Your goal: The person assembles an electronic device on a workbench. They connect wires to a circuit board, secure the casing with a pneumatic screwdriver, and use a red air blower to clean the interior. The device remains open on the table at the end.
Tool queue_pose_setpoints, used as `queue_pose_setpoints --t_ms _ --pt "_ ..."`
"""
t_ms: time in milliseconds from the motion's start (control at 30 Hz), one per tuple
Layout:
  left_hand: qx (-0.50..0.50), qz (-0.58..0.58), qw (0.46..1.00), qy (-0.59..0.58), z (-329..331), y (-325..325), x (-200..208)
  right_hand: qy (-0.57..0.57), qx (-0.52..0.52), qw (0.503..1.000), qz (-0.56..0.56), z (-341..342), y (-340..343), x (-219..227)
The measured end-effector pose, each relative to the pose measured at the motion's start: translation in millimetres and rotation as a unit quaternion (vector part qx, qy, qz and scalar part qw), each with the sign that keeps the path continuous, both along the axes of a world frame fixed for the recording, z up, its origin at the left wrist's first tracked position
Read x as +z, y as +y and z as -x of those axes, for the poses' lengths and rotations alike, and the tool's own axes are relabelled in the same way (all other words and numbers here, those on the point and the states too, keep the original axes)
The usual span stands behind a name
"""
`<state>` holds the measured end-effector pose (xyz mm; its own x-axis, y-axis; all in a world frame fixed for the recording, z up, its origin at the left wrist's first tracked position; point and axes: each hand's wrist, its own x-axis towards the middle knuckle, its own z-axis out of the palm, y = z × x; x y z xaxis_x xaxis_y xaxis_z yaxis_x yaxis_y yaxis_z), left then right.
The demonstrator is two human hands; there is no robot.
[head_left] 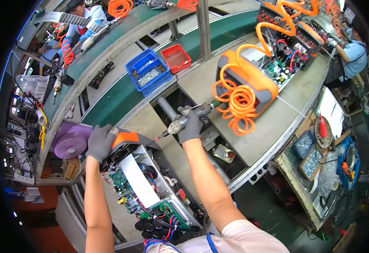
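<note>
On the grey worktop (145,121) before me sits an open, box-shaped electronic unit (139,179) with an orange-edged front (125,138) and green circuit boards (119,184). My grey-gloved left hand (100,143) rests half-curled over its orange edge; my grey-gloved right hand (191,125) is wrapped round a silver, cylindrical power screwdriver (175,126), its slim bit (157,138) pointing at the unit's front.

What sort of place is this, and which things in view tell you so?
Probably a factory assembly line: an opened machine showing green circuit boards, a driver tool held in the gloved right hand, and a blue bin of small metal parts.
</note>
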<state>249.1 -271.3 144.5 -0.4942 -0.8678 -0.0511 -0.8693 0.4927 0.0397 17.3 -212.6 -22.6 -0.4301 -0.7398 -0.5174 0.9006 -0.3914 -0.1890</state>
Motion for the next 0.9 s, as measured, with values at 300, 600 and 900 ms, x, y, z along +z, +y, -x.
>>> queue_pose_setpoints --t_ms 300,600,900 --pt "0.026 0.007 0.999 0.037 5.5 6.9 5.8 0.087 0.091 0.991 -0.036 58.7 -6.5 -24.4" --pt "0.004 -0.004 0.999 0.039 -14.1 -0.9 2.6 0.096 0.151 0.983 -0.034 106.7 15.4 -8.7" --pt "0.034 -0.032 0.999 0.025 -32.8 -1.1 -4.0 0.101 0.114 0.987 0.049 13.0 -9.0 4.6"
